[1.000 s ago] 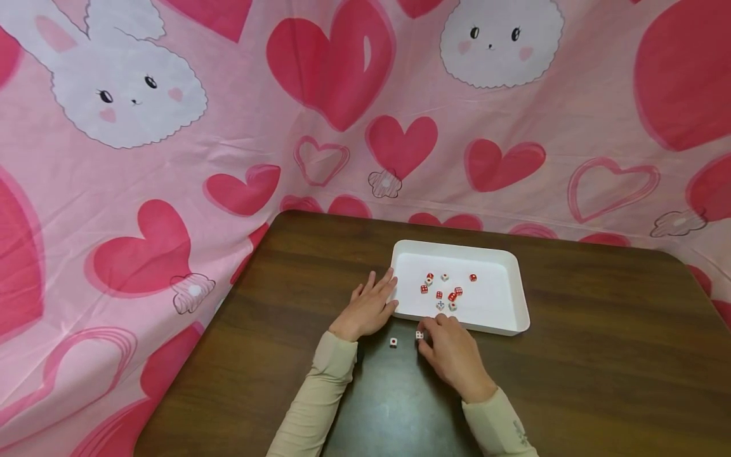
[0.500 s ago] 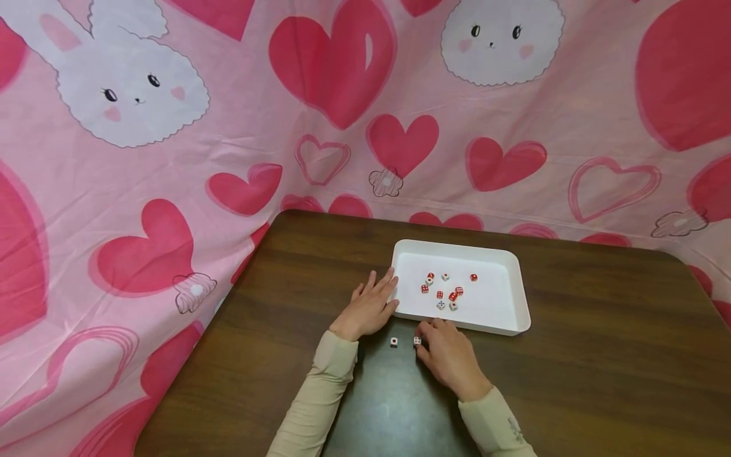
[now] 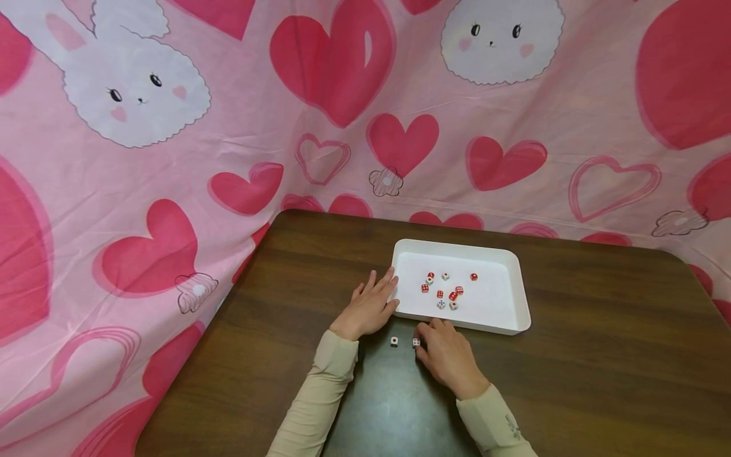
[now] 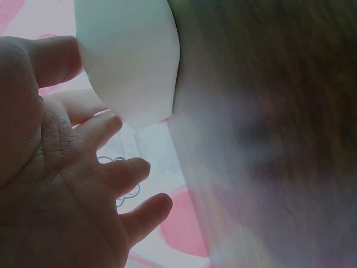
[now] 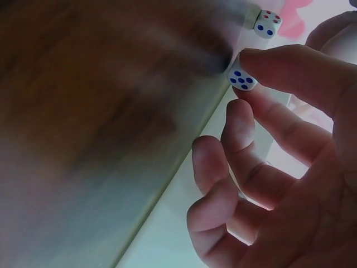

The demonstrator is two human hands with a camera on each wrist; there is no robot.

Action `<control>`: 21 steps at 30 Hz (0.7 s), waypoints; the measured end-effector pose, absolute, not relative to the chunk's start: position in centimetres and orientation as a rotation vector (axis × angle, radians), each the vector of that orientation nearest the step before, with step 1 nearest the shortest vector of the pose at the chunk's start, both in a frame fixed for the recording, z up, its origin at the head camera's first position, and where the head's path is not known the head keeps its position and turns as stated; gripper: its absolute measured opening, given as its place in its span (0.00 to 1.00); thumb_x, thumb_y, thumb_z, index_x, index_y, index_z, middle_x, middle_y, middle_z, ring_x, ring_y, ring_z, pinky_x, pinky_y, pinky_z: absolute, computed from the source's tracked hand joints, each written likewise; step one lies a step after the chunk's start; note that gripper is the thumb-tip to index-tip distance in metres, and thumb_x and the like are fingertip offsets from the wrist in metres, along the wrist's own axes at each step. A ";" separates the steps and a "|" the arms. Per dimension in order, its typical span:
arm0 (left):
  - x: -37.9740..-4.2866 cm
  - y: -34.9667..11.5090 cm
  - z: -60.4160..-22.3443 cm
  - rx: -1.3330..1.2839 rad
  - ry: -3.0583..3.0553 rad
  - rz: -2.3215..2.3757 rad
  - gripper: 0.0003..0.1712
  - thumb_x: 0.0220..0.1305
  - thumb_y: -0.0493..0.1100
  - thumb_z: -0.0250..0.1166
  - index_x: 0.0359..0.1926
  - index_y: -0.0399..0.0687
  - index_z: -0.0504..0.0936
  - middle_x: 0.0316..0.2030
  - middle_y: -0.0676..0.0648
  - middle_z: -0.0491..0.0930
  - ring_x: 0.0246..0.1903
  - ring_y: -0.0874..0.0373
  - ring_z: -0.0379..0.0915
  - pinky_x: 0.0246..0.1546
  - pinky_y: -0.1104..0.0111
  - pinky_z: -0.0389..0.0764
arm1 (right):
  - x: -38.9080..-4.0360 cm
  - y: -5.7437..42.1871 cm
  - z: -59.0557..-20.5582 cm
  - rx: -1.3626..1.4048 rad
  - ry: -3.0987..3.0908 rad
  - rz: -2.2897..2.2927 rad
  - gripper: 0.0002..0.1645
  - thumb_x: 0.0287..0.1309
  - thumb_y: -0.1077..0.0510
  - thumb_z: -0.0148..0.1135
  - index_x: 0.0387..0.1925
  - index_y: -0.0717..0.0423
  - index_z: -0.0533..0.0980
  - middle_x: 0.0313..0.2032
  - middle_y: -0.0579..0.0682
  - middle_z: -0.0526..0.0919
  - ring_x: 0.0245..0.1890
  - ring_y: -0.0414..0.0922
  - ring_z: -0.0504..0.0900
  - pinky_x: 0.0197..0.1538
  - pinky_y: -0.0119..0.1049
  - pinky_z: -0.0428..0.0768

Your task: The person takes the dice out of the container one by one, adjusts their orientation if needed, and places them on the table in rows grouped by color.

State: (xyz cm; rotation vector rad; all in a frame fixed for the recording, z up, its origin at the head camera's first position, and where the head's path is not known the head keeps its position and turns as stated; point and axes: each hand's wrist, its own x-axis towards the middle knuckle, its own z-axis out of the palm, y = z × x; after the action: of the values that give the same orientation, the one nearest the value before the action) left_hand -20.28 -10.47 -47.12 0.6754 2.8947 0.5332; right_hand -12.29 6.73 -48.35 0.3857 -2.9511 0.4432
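My right hand [image 3: 448, 355] pinches a white die [image 3: 416, 343] between thumb and index finger, low over the table just in front of the tray. In the right wrist view that die [image 5: 241, 80] shows a face of blue pips, and the other fingers curl loosely. A second white die [image 3: 394, 342], with a large red pip on its upper face, sits a little to the left. My left hand [image 3: 368, 308] has its fingers spread and rests at the left end of the white tray [image 3: 518, 298]; in the left wrist view the thumb and fingertips touch the tray's wall [image 4: 131, 61].
Several red and white dice lie scattered inside the tray, among them a lone red die [image 3: 474, 277] toward the right. The dark wooden table [image 3: 605, 330] backs onto a pink cloth [image 3: 337, 158] with hearts and rabbits.
My right hand has drawn the pinched die slightly toward me and left, away from the tray's front wall and level with the other loose die. The left hand has stayed in place.
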 end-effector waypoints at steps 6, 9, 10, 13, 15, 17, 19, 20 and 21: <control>-20.4 -10.5 -47.3 0.682 2.894 0.544 0.31 0.67 0.56 0.43 0.68 0.55 0.51 0.69 0.57 0.40 0.69 0.47 0.34 0.63 0.48 0.47 | -12.4 6.7 -48.4 0.400 -2.964 0.444 0.06 0.42 0.57 0.64 0.24 0.47 0.74 0.25 0.44 0.71 0.27 0.45 0.68 0.25 0.37 0.66; -20.4 -10.4 -47.3 0.680 2.894 0.540 0.31 0.67 0.56 0.43 0.68 0.55 0.51 0.69 0.58 0.40 0.69 0.48 0.33 0.63 0.48 0.47 | -12.4 6.7 -48.3 0.406 -2.965 0.441 0.06 0.42 0.57 0.65 0.24 0.47 0.74 0.25 0.44 0.71 0.27 0.45 0.68 0.25 0.37 0.66; -20.5 -10.4 -47.4 0.678 2.894 0.537 0.31 0.67 0.56 0.43 0.68 0.55 0.51 0.69 0.58 0.40 0.69 0.48 0.33 0.63 0.48 0.47 | -12.5 6.7 -48.3 0.408 -2.966 0.441 0.06 0.42 0.57 0.65 0.24 0.47 0.74 0.25 0.44 0.71 0.27 0.45 0.68 0.26 0.37 0.66; -20.5 -10.4 -47.4 0.671 2.893 0.524 0.32 0.67 0.56 0.43 0.68 0.56 0.50 0.69 0.58 0.39 0.69 0.48 0.33 0.63 0.48 0.47 | -12.5 6.8 -48.3 0.412 -2.969 0.441 0.06 0.42 0.57 0.65 0.25 0.47 0.75 0.25 0.44 0.71 0.27 0.45 0.68 0.26 0.37 0.66; -20.6 -10.4 -47.5 0.667 2.893 0.520 0.32 0.67 0.57 0.43 0.68 0.56 0.50 0.69 0.59 0.39 0.69 0.48 0.33 0.63 0.48 0.46 | -12.5 6.8 -48.2 0.413 -2.971 0.441 0.07 0.42 0.57 0.65 0.25 0.47 0.75 0.25 0.44 0.71 0.28 0.45 0.68 0.26 0.37 0.66; -20.6 -10.3 -47.6 0.664 2.892 0.516 0.32 0.67 0.57 0.43 0.68 0.57 0.50 0.69 0.59 0.38 0.69 0.49 0.32 0.63 0.49 0.46 | -12.5 6.8 -48.2 0.415 -2.973 0.438 0.07 0.42 0.57 0.65 0.25 0.47 0.75 0.25 0.44 0.71 0.28 0.45 0.68 0.26 0.37 0.66; -20.6 -10.3 -47.5 0.660 2.893 0.513 0.32 0.67 0.57 0.42 0.68 0.57 0.50 0.69 0.59 0.38 0.69 0.49 0.32 0.63 0.49 0.46 | -12.5 6.8 -48.3 0.417 -2.972 0.438 0.07 0.42 0.57 0.65 0.25 0.47 0.75 0.25 0.44 0.71 0.27 0.45 0.68 0.26 0.37 0.66; -20.6 -10.3 -47.5 0.659 2.894 0.514 0.32 0.67 0.57 0.43 0.68 0.57 0.50 0.69 0.59 0.38 0.69 0.49 0.32 0.63 0.49 0.46 | -12.5 6.9 -48.3 0.418 -2.971 0.438 0.07 0.42 0.57 0.65 0.25 0.47 0.75 0.25 0.44 0.71 0.27 0.45 0.68 0.26 0.37 0.66; -20.6 -10.3 -47.4 0.657 2.894 0.515 0.32 0.67 0.57 0.43 0.68 0.57 0.50 0.69 0.59 0.39 0.69 0.49 0.32 0.63 0.49 0.47 | -12.6 6.9 -48.3 0.420 -2.970 0.436 0.07 0.42 0.57 0.65 0.25 0.47 0.75 0.25 0.44 0.71 0.27 0.45 0.68 0.25 0.37 0.66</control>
State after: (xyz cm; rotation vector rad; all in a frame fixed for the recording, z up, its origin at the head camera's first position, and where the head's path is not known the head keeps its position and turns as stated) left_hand -20.56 -10.30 -47.42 0.6569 2.8936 0.5155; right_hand -12.56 6.87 -48.31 0.4197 -2.9699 0.4365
